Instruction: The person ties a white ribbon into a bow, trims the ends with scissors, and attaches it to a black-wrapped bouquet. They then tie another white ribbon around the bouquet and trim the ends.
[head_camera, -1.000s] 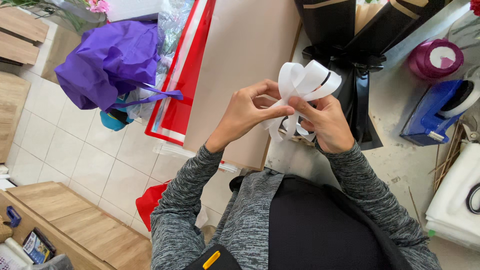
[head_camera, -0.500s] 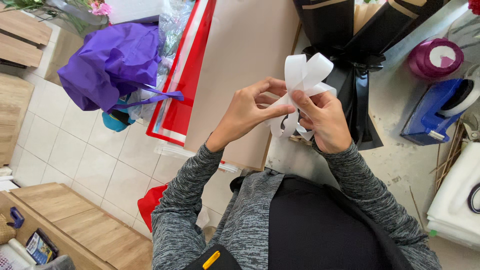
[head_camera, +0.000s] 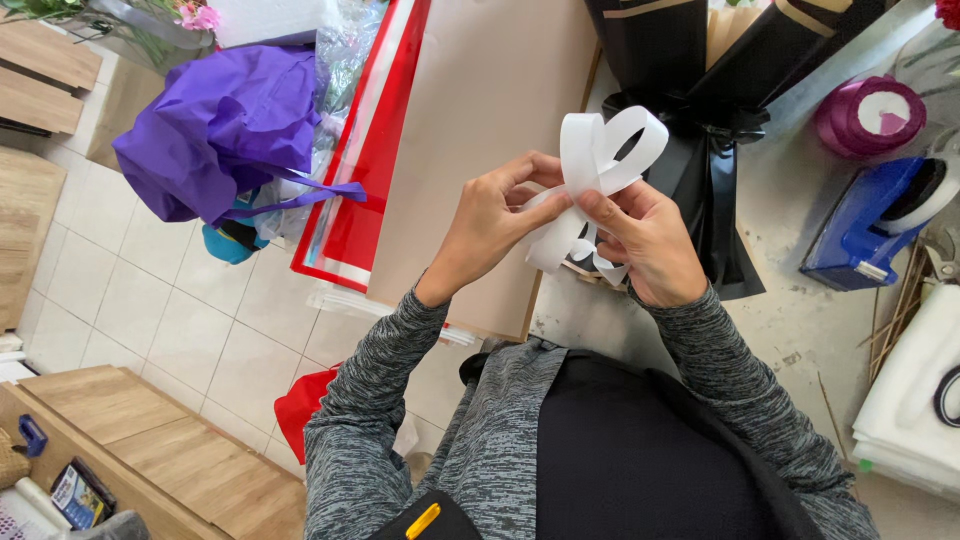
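A white ribbon (head_camera: 585, 190) is being held up over the table edge, folded into loops. Two wide loops are standing up and fanning outward above the pinch point at its middle, while shorter loops and loose tails are curling and hanging below. Its band is flat, smooth and plain.

Black-wrapped bouquet (head_camera: 715, 130) lies just beyond both hands, blocking forward reach. Blue tape dispenser (head_camera: 870, 225) and magenta ribbon spool (head_camera: 868, 115) crowd the right. Tan paper sheet (head_camera: 490, 120) on the left lies flat, passable above.
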